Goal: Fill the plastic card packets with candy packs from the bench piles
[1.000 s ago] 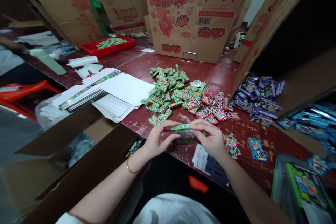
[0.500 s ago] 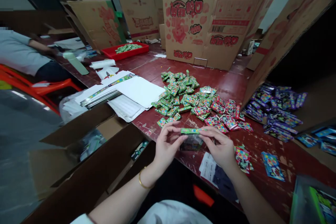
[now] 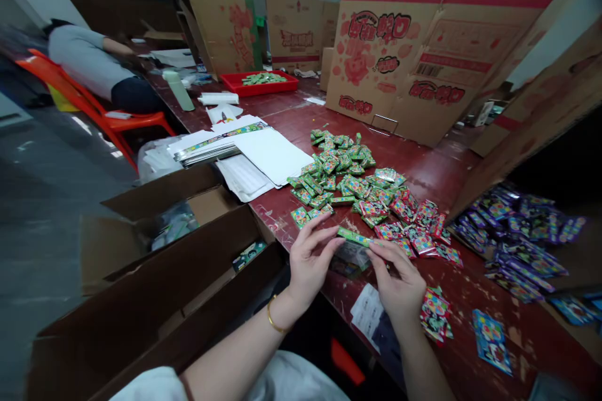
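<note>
Green-edged pack point(image 3: 353, 237), level earlier, now tilts near the green packets point(image 3: 330, 163). Left hand point(image 3: 308, 264) and right hand point(image 3: 401, 281) pinch its ends.

Left grip point(image 3: 308, 270) and right grip point(image 3: 401, 285) face each other above the near edge of the table point(image 3: 423, 166), thumbs opposing curled fingers.

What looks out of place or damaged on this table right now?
One blue packet lies alone at the lower right, apart from the other blue packets at the right edge. The red tabletop looks worn too, with pale scuffs near it.
</note>
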`<control>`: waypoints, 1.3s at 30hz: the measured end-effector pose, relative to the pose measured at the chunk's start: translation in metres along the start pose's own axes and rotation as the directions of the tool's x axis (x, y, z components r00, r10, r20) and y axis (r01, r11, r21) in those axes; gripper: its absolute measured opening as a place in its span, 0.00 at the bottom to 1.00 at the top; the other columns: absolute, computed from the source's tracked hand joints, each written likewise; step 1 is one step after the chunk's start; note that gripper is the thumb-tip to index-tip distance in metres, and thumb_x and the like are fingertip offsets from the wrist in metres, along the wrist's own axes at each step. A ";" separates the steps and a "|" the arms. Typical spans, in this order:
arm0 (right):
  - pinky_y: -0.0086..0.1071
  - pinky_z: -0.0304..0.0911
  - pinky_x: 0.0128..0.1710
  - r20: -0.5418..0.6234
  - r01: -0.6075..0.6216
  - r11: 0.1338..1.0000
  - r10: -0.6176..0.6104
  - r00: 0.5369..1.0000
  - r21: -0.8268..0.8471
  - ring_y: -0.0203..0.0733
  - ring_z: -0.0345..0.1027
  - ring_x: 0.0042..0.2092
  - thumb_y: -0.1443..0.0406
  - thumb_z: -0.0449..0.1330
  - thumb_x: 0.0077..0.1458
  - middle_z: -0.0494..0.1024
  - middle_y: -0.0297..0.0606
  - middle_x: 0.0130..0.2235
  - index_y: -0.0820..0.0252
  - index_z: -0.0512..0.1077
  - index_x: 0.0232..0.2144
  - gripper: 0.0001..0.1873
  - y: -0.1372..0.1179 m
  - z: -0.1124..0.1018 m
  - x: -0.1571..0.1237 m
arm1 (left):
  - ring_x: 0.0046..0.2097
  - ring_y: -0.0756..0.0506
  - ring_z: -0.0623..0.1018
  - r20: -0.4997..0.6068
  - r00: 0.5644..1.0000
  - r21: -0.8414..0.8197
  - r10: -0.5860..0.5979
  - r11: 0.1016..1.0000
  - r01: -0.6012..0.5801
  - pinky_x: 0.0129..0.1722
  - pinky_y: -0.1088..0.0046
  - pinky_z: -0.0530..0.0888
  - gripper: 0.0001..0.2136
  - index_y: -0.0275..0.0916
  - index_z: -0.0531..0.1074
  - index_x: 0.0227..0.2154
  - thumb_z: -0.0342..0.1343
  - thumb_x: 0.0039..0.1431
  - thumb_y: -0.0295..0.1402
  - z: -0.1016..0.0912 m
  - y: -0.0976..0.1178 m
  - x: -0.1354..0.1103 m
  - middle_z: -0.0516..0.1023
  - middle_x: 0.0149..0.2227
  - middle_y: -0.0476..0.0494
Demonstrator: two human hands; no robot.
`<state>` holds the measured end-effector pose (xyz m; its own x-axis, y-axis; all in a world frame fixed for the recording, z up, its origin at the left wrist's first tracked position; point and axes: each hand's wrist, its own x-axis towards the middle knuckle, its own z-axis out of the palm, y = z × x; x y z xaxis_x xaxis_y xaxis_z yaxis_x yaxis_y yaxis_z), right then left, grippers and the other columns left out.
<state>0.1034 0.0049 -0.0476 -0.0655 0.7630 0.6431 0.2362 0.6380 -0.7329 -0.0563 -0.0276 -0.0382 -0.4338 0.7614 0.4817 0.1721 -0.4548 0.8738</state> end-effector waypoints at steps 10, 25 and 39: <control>0.38 0.70 0.40 -0.027 0.041 0.999 -0.041 0.999 -0.006 0.44 0.72 0.40 0.73 0.59 0.55 0.77 0.39 0.38 0.55 0.77 0.38 0.12 -0.010 0.002 0.001 | 0.49 0.41 0.76 0.080 0.991 -0.027 -0.104 0.994 0.107 0.44 0.63 0.78 0.08 0.40 0.78 0.37 0.63 0.52 0.30 -0.002 0.010 0.011 0.73 0.48 0.38; 0.36 0.71 0.37 -0.076 0.143 0.976 -0.157 0.985 -0.166 0.41 0.72 0.37 0.74 0.59 0.55 0.76 0.40 0.37 0.57 0.76 0.40 0.12 -0.018 0.008 0.003 | 0.58 0.38 0.68 0.298 0.875 0.117 -0.381 0.925 0.362 0.58 0.56 0.63 0.11 0.41 0.78 0.40 0.58 0.57 0.37 -0.001 0.034 0.042 0.72 0.55 0.40; 0.37 0.71 0.38 -0.079 0.223 0.960 -0.239 0.968 -0.172 0.42 0.71 0.39 0.80 0.61 0.51 0.75 0.43 0.38 0.60 0.73 0.45 0.20 -0.028 0.017 -0.015 | 0.52 0.41 0.72 0.261 0.889 0.091 -0.375 0.927 0.365 0.52 0.63 0.66 0.11 0.35 0.73 0.26 0.53 0.59 0.35 0.007 0.029 0.046 0.73 0.49 0.34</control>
<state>0.0814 -0.0225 -0.0402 -0.0434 0.5781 0.8148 0.3790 0.7642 -0.5220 -0.0651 -0.0022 0.0098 -0.2193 0.9685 0.1177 0.0815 -0.1020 0.9914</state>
